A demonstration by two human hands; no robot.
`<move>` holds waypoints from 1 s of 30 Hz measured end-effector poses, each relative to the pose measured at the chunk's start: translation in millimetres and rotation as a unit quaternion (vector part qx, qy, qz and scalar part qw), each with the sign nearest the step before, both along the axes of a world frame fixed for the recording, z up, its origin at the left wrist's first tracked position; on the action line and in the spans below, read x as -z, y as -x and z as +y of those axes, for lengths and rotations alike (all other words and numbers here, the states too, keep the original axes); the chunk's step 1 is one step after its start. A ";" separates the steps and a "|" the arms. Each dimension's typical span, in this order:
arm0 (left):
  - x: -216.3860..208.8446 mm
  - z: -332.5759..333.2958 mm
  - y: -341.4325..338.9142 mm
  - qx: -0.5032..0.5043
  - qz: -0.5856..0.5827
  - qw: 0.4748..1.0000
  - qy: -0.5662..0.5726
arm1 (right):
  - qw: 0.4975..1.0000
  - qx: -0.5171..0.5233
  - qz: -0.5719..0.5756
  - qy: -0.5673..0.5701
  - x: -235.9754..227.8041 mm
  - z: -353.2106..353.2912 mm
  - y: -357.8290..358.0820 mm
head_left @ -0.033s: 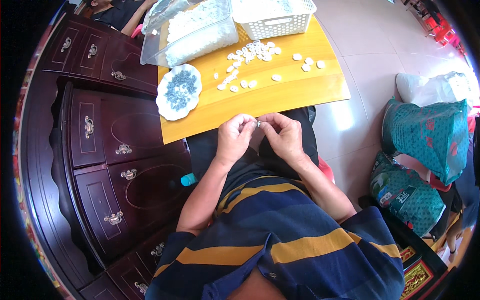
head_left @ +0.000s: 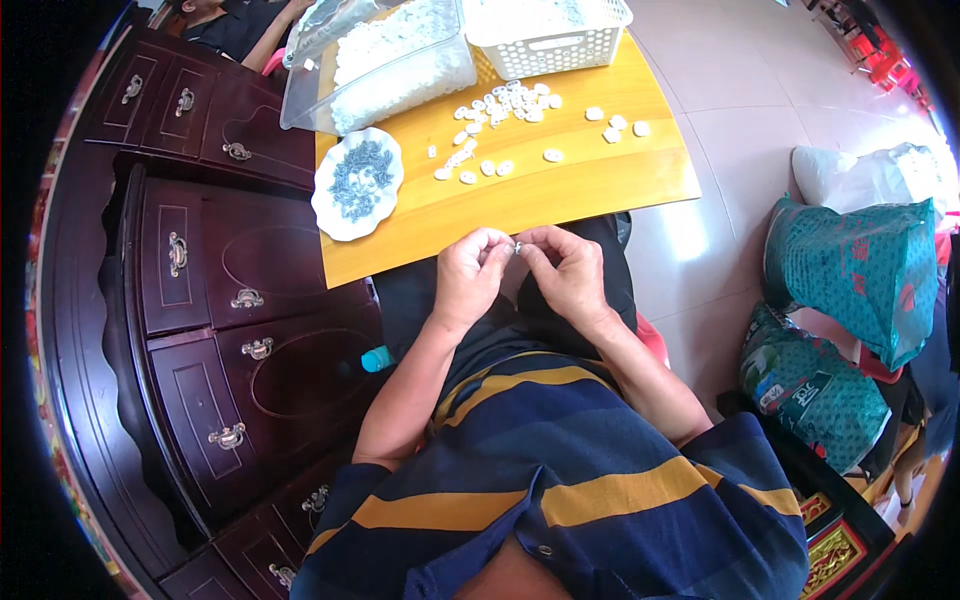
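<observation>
My left hand and my right hand meet fingertip to fingertip above my lap, just in front of the yellow table's near edge. Both pinch one tiny silvery piece, mostly hidden by the fingers. On the table beyond lie several small white pieces. A white plate at the table's left corner holds a heap of small grey-blue parts.
A clear plastic box full of white pieces and a white basket stand at the table's far end. A dark wooden cabinet fills the left. Green sacks and a white bag sit at right. Another person's arm shows top left.
</observation>
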State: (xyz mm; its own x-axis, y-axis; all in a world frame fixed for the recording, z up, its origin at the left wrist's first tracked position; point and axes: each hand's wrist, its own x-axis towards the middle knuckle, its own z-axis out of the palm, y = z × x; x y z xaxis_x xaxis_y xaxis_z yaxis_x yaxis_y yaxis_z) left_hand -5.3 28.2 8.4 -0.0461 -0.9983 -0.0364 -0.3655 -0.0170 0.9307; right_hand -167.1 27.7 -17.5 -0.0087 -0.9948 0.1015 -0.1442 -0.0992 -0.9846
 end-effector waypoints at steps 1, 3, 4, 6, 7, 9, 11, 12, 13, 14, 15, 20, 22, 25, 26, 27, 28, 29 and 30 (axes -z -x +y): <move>1.6 0.6 0.6 0.002 -0.018 1.000 0.009 | 1.000 0.005 0.014 0.011 0.1 0.2 -0.4; 5.2 1.4 1.9 0.005 -0.035 0.999 0.017 | 0.999 0.011 0.029 0.021 -1.1 0.4 -0.6; 6.8 1.7 2.4 0.001 -0.028 0.999 0.014 | 0.999 0.014 0.031 0.032 -2.8 0.3 -0.5; 9.4 2.7 3.5 -0.003 -0.021 1.000 0.011 | 0.998 0.017 0.033 0.043 -3.6 -0.2 0.2; 10.2 3.0 3.0 -0.010 -0.015 1.000 0.005 | 0.997 0.014 0.042 0.060 -3.2 -1.3 0.3; 9.4 1.6 1.2 -0.014 -0.009 1.000 -0.001 | 0.996 0.013 0.050 0.076 -2.6 -2.3 0.7; 6.8 0.3 -0.4 0.008 -0.054 0.998 0.042 | 0.993 0.011 0.064 0.096 -2.4 -2.3 0.9; 5.1 -0.4 -0.5 0.009 -0.055 0.998 0.043 | 0.993 0.012 0.063 0.096 -2.9 -1.9 1.1; 3.0 -1.2 -0.4 0.010 -0.060 0.998 0.036 | 0.996 0.007 0.049 0.068 -3.7 -1.3 1.7; 1.7 -1.7 -0.5 0.011 -0.066 0.997 0.029 | 0.999 0.002 0.035 0.040 -4.4 -1.2 2.0; 1.7 -1.5 0.0 0.010 -0.066 0.997 0.030 | 0.999 0.001 0.035 0.040 -4.5 -1.1 1.8; 2.7 -1.2 4.2 0.010 -0.083 0.995 0.052 | 0.999 0.013 0.035 0.035 -1.1 -1.8 1.5; 2.0 -1.4 5.1 0.013 -0.094 0.994 0.063 | 0.998 0.013 0.041 0.047 -1.1 -2.3 2.4; 2.9 -3.1 3.3 0.025 -0.117 0.988 0.094 | 0.997 0.013 0.055 0.059 -1.2 -2.3 2.0; 2.6 -4.0 3.1 0.034 -0.128 0.985 0.113 | 0.996 0.013 0.063 0.059 -1.1 -2.4 2.0; 1.8 -4.6 3.0 0.033 -0.128 0.985 0.113 | 0.996 0.012 0.063 0.059 -1.0 -2.3 1.8; 0.3 -5.0 2.8 0.038 -0.151 0.979 0.129 | 0.996 0.011 0.069 0.061 -0.7 -2.2 1.4; -1.7 -5.2 3.2 0.043 -0.174 0.973 0.144 | 0.995 0.009 0.075 0.063 -0.5 -2.0 1.3; -3.3 -5.2 3.7 0.042 -0.174 0.973 0.144 | 0.995 0.009 0.075 0.063 -0.3 -1.4 1.2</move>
State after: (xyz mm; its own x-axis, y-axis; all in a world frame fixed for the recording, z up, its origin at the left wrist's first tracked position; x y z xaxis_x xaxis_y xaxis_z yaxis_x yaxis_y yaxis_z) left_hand -9.0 22.9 11.7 -0.1631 -0.9625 0.2168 -0.6478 0.2702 0.7123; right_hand -168.3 26.3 -17.2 -0.0011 -0.9737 0.2278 -0.2916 -0.2176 -0.9315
